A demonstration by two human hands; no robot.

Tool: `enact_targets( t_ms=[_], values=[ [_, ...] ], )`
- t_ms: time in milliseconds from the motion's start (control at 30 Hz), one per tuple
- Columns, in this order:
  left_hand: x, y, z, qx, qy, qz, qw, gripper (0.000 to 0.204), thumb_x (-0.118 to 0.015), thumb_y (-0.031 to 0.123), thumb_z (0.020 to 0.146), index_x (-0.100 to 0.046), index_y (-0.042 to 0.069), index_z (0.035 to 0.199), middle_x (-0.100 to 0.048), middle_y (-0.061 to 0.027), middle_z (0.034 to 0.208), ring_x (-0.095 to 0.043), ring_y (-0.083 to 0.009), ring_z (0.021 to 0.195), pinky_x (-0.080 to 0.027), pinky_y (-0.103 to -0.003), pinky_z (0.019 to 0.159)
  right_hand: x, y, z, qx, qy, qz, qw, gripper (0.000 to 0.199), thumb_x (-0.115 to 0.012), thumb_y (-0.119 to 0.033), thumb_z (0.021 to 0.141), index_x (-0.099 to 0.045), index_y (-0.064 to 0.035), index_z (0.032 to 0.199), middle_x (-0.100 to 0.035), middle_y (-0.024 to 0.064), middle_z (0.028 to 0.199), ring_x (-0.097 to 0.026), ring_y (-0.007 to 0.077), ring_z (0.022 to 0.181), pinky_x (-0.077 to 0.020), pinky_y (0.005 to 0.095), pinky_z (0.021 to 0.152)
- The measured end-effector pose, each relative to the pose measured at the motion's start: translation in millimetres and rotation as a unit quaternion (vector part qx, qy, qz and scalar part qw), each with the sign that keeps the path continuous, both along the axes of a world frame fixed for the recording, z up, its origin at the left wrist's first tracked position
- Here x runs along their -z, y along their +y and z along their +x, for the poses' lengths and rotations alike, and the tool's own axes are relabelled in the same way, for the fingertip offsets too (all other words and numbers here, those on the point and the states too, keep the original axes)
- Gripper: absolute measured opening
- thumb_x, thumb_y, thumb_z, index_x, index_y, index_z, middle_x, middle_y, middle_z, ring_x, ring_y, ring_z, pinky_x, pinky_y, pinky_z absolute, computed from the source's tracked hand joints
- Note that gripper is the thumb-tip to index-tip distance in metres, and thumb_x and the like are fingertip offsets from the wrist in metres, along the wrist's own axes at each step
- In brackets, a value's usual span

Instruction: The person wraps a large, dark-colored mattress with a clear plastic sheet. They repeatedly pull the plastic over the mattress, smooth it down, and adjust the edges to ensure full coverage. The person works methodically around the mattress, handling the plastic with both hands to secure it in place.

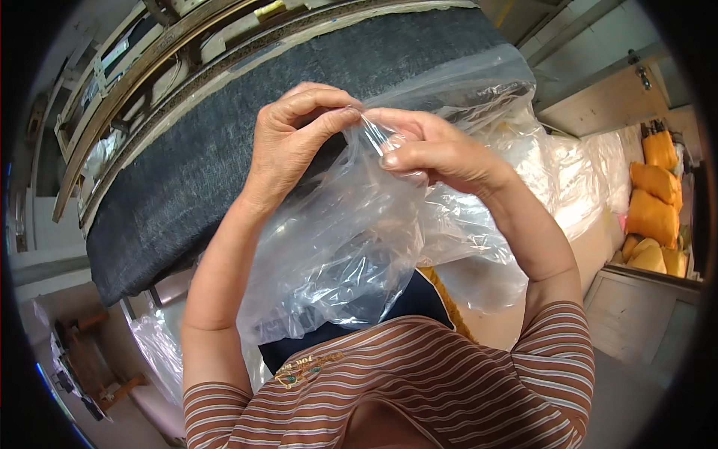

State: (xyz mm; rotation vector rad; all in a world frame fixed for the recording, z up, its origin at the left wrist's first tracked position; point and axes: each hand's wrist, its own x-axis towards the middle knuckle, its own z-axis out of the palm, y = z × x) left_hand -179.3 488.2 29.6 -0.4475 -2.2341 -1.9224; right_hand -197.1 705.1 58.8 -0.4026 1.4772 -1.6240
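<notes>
A large sheet of clear plastic film point(351, 217) hangs in loose folds in front of me, over my lap and across the near edge of the dark padded table. My left hand point(299, 131) pinches its edge between thumb and fingertips. Right beside it, my right hand point(441, 146) grips the same film, with a gathered fold caught between thumb and forefinger. The fingertips of both hands nearly meet above the table's near edge. Whether the film is a flat sheet or a bag I cannot tell.
The table's dark cloth cover point(202, 150) stretches across the far side, with a wooden frame point(127, 97) behind it. More crumpled plastic point(583, 172) spreads to the right. Orange bundles point(654, 202) fill a shelf at far right, above a pale cabinet point(628, 314). A brown stool-like object point(97, 359) stands lower left.
</notes>
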Motion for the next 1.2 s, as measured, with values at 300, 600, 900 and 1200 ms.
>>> enact_targets(
  t_ms=[300,600,900,1200],
  values=[
    [13.1,-5.6,24.1,-0.034,-0.106,0.392,0.913,0.013,-0.058,0.011,0.092,-0.056,0.008,0.104,-0.061,-0.0046,0.097,-0.061,-0.0131,0.087,-0.051,-0.028,0.079,-10.3,-19.0,-56.6,0.034,0.626,0.159,0.762,0.02,-0.06,-0.029,0.086,-0.062,-0.0098,0.09,-0.064,0.008,0.074,-0.06,0.0303,0.066,-0.0441,0.0404,0.058],
    [14.4,-204.2,81.8,-0.45,0.096,0.065,0.886,0.005,-0.06,0.013,0.091,-0.059,0.012,0.096,-0.048,0.0082,0.073,-0.036,0.0014,0.053,-0.028,-0.015,0.045,62.6,62.0,24.9,-0.291,0.547,0.369,0.693,0.025,-0.073,-0.029,0.067,-0.063,-0.0063,0.065,-0.064,0.0135,0.072,-0.064,0.0315,0.072,-0.0481,0.0438,0.064],
    [68.7,-568.5,294.7,-0.641,-0.028,-0.446,0.624,0.03,-0.054,0.027,0.093,-0.055,-0.001,0.104,-0.06,-0.0156,0.097,-0.059,-0.0269,0.087,-0.046,-0.036,0.078,5.7,301.5,-124.7,-0.098,0.525,0.779,0.329,0.011,-0.06,-0.014,0.076,-0.069,-0.0084,0.076,-0.068,0.011,0.083,-0.066,0.0285,0.085,-0.0466,0.0461,0.074],
    [75.7,-618.1,313.1,-0.63,-0.198,-0.532,0.529,0.036,-0.035,0.029,0.094,-0.051,-0.003,0.102,-0.057,-0.0294,0.102,-0.053,-0.0461,0.098,-0.041,-0.048,0.081,-28.5,132.0,-185.8,0.42,0.649,0.332,0.541,0.03,-0.067,-0.03,0.078,-0.064,-0.0065,0.096,-0.067,0.0115,0.081,-0.064,0.0329,0.089,-0.0482,0.0429,0.078]
  ],
)
